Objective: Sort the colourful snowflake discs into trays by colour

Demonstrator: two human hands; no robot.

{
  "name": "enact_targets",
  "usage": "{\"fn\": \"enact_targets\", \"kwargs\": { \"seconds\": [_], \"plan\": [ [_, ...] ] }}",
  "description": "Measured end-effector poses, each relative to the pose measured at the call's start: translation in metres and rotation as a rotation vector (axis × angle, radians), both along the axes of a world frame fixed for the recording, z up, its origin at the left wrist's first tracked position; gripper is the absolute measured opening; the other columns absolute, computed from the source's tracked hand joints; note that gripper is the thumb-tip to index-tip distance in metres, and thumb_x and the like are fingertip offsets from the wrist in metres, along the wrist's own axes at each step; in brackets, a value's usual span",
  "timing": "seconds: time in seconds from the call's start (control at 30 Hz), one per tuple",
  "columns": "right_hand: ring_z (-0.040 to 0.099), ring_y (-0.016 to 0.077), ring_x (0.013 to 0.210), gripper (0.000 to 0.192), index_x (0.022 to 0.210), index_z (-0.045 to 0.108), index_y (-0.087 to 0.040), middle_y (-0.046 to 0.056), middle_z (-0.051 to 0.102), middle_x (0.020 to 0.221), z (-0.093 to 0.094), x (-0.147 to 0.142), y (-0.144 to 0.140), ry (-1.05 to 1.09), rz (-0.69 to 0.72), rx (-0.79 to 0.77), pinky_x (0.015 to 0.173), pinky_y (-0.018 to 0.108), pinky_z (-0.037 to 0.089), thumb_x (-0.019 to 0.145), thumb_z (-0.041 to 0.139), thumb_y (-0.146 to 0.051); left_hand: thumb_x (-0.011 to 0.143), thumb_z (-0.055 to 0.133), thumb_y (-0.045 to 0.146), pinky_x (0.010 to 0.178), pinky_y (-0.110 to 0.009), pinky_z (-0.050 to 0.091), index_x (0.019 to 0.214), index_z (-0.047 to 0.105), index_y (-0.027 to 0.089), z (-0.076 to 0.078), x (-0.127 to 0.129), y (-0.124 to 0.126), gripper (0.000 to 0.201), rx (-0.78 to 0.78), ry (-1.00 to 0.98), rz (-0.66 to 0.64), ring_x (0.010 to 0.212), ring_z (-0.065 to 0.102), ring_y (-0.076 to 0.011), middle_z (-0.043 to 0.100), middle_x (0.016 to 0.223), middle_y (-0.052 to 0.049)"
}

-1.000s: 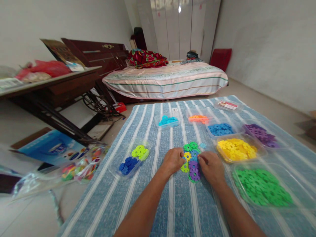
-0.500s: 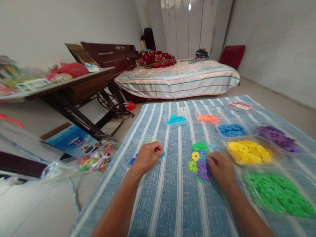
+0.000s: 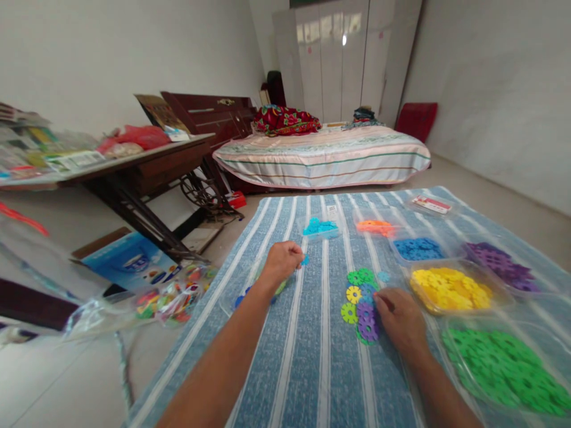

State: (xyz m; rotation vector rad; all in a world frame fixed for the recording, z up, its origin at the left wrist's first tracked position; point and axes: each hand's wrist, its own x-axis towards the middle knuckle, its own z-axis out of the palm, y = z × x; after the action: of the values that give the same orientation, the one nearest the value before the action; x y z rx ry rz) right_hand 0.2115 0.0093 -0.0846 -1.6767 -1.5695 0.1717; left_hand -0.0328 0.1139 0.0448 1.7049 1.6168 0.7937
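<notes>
Between the thumb and fingers of my left hand (image 3: 284,263) is a small light-blue notched disc (image 3: 305,260), held over the cloth. Just beyond it stands a clear tray of light-blue discs (image 3: 320,227). My right hand (image 3: 398,314) is closed at the edge of a flat cluster of joined snowflake discs, with green (image 3: 360,276), yellow (image 3: 354,295), blue (image 3: 367,291) and purple (image 3: 366,321) pieces. Its fingertips meet a blue disc there. A loose pale-blue disc (image 3: 383,276) lies by the cluster's far end. Partly behind my left forearm is a clear tray with dark-blue discs (image 3: 241,297).
On the striped cloth (image 3: 307,374), trays hold orange discs (image 3: 375,227), blue discs (image 3: 418,249), yellow discs (image 3: 450,288), purple discs (image 3: 502,264) and green discs (image 3: 504,365). A box with a red-and-white card (image 3: 432,205) sits at the far right. A bed (image 3: 321,157) stands beyond.
My left hand has moved away from me and slightly right, toward the light-blue tray, still holding its disc. My right hand stays at the cluster. The whole view has shifted slightly.
</notes>
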Motion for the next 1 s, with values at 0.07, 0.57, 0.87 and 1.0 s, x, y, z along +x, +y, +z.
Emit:
{"fn": "enact_targets", "kwargs": {
  "seconds": [0.07, 0.57, 0.87, 1.0],
  "plan": [
    [0.055, 0.0195, 0.081, 0.027, 0.075, 0.064, -0.02, 0.005, 0.065, 0.081, -0.001, 0.0, 0.0, 0.008, 0.004, -0.003, 0.077, 0.033, 0.04, 0.082, 0.045, -0.037, 0.068, 0.055, 0.018, 0.05, -0.019, 0.043, 0.08, 0.061, 0.012, 0.008, 0.015, 0.03, 0.015, 0.095, 0.051, 0.046, 0.054, 0.058, -0.0109, 0.061, 0.059, 0.0],
    [0.054, 0.018, 0.083, 0.024, 0.078, 0.064, -0.018, 0.005, 0.064, 0.083, 0.006, -0.006, 0.002, 0.049, -0.026, -0.022, 0.08, 0.031, 0.04, 0.083, 0.046, -0.032, 0.068, 0.058, 0.018, 0.07, -0.022, 0.046, 0.079, 0.071, 0.015, -0.04, 0.126, 0.028, 0.018, 0.071, 0.442, -0.514, 0.075, 0.062, -0.0149, 0.069, 0.075, -0.002],
    [0.054, 0.0191, 0.083, 0.023, 0.077, 0.063, -0.018, 0.005, 0.064, 0.084, 0.007, -0.005, 0.002, 0.052, -0.026, -0.035, 0.079, 0.031, 0.04, 0.083, 0.046, -0.032, 0.062, 0.061, 0.013, 0.077, -0.029, 0.047, 0.085, 0.068, 0.015, -0.047, 0.18, 0.01, 0.024, 0.048, 0.659, -0.681, 0.093, 0.061, -0.0235, 0.067, 0.097, -0.011],
    [0.054, 0.0192, 0.082, 0.024, 0.077, 0.064, -0.018, 0.005, 0.064, 0.081, 0.009, -0.005, 0.001, 0.053, -0.027, -0.047, 0.077, 0.031, 0.039, 0.083, 0.046, -0.032, 0.064, 0.057, 0.011, 0.068, -0.024, 0.046, 0.084, 0.068, 0.016, -0.043, 0.172, 0.006, 0.023, 0.055, 0.645, -0.662, 0.084, 0.062, -0.0194, 0.069, 0.087, -0.007]
  ]
}}
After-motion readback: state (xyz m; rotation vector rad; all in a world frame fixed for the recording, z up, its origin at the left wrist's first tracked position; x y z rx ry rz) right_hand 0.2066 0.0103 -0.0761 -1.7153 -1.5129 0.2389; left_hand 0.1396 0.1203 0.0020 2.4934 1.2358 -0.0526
